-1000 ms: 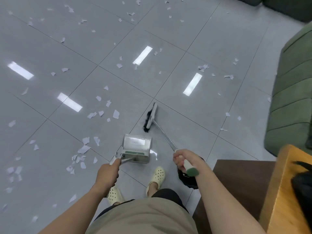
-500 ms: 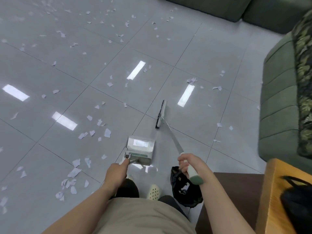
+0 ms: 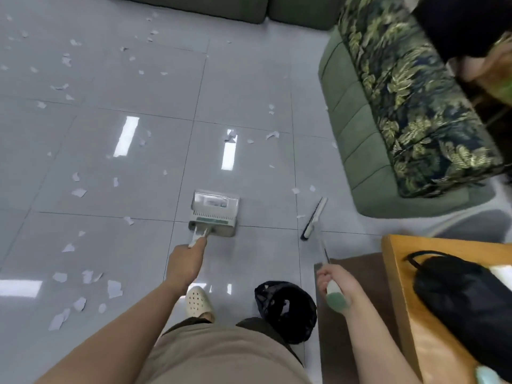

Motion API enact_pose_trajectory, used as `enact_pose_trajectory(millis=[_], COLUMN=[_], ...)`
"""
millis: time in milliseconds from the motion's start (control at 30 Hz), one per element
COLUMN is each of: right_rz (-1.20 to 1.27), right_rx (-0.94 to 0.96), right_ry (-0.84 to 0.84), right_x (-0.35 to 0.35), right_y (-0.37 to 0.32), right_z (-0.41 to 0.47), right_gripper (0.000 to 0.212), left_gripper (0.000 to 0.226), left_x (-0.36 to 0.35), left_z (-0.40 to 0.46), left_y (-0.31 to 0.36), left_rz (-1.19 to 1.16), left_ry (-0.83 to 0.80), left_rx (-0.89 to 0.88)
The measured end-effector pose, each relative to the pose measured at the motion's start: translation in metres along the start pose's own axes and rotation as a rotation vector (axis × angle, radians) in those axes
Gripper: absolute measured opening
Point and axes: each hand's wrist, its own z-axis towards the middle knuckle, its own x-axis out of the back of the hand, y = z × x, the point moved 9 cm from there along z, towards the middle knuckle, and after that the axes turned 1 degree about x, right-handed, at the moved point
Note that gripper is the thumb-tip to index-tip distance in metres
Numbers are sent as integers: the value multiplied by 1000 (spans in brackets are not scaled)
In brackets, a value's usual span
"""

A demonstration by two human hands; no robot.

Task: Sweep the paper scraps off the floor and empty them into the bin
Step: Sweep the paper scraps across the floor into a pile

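Left hand (image 3: 184,266) gripped dustpan (image 3: 214,213) handle; right hand (image 3: 336,284) clamped on broom (image 3: 314,218), right of dustpan. Scraps (image 3: 79,192) scattered mostly left of dustpan, pan looked empty. Bin (image 3: 285,311) behind dustpan, near feet. Sweeping barely begun.

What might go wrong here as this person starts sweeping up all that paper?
The scraps lie mostly on the person's left, while the broom in the right hand sits far right by the sofa, so a wide swing may scatter them. The dustpan, held by the left hand, looks empty and sits away from the piles. The black bin bag beside the foot could be kicked.
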Motion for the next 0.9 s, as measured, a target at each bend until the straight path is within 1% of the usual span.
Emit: enact_pose_trajectory(millis=[133, 233, 400, 500, 567, 633, 700, 767, 833, 900], right_rz=[139, 140, -109, -281, -397, -617, -917, -1120, -1113, -981], right_rx=[44, 66, 111, 71, 19, -7, -38, -101, -155, -181], right_ry=[24, 37, 108, 127, 110, 54, -28, -89, -155, -197], right_x=[-3, -2, -15, -39, -63, -96, -128, -145, -155, -163], right_y=[-25, -43, -95, -135, -165, -191, -205, -213, -233, -266], right_z=[-2, 6, 43, 73, 91, 108, 119, 126, 135, 143], right_gripper=[24, 24, 19, 16, 16, 15, 11, 15, 16, 24], left_gripper=[45, 43, 53, 52, 49, 50, 52, 49, 46, 45], left_x=[-7, -12, -24, -31, -38, -47, -58, -71, -86, -100], left_z=[35, 52, 82, 99, 109, 114, 117, 119, 124, 129], left_y=[42, 61, 86, 95, 101, 111, 124, 138, 151, 163], left_rz=[-15, 26, 122, 143, 137, 143, 155, 170, 157, 130], left_ry=[-38, -77, -94, -71, -50, -34, -24, -5, 17, 37], left_rx=[-9, -13, -18, 8, 41, 67, 88, 106, 123, 142])
